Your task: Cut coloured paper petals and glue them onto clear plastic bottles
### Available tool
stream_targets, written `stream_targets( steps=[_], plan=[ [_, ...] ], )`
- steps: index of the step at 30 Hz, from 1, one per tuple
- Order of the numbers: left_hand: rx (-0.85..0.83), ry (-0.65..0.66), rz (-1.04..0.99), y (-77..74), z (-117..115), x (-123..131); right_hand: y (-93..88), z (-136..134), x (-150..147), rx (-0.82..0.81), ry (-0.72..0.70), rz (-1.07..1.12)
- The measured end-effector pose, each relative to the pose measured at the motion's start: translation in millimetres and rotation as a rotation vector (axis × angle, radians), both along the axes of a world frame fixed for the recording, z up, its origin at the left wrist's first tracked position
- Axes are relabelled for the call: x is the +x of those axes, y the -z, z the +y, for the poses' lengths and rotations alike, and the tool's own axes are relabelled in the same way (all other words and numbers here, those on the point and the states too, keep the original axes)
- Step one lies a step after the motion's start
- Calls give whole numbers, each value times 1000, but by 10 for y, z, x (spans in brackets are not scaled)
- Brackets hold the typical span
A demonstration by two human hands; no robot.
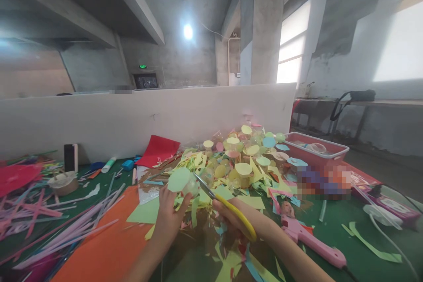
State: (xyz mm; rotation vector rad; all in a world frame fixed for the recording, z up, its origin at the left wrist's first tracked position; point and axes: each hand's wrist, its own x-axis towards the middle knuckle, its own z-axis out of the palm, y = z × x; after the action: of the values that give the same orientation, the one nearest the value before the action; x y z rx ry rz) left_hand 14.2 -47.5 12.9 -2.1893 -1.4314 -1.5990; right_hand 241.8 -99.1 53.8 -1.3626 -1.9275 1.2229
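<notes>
My left hand [169,216] is closed around a small clear ball [191,186] that carries a light green paper disc [179,179]. My right hand [239,220] grips yellow-handled scissors [228,206]; their blades point up and left and touch the ball by the disc's edge. Both hands hover over a heap of coloured paper scraps [231,172] on the green table [333,229].
A pink glue gun [309,237] lies right of my right hand. An orange sheet [105,242] and thin paper strips [59,224] lie to the left. A pink tray [317,147], a red sheet [160,150], a tape roll [62,181], a phone [70,157] and a white divider board [148,114] stand behind.
</notes>
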Motion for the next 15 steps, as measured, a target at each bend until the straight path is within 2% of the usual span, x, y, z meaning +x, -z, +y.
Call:
stream_targets(
  steps=[4,8,11,15],
  plan=[
    [12,-46,67,93,27,-48,67,31,-19,27,-26,-12],
    [10,-15,155,171,66,-144,113,56,-17,26,-22,-20],
    [-19,-26,134,151,90,-151,81,50,3,32,-47,-38],
    [-50,-3,64,79,87,-87,42,43,26,184,-105,-42]
  ],
)
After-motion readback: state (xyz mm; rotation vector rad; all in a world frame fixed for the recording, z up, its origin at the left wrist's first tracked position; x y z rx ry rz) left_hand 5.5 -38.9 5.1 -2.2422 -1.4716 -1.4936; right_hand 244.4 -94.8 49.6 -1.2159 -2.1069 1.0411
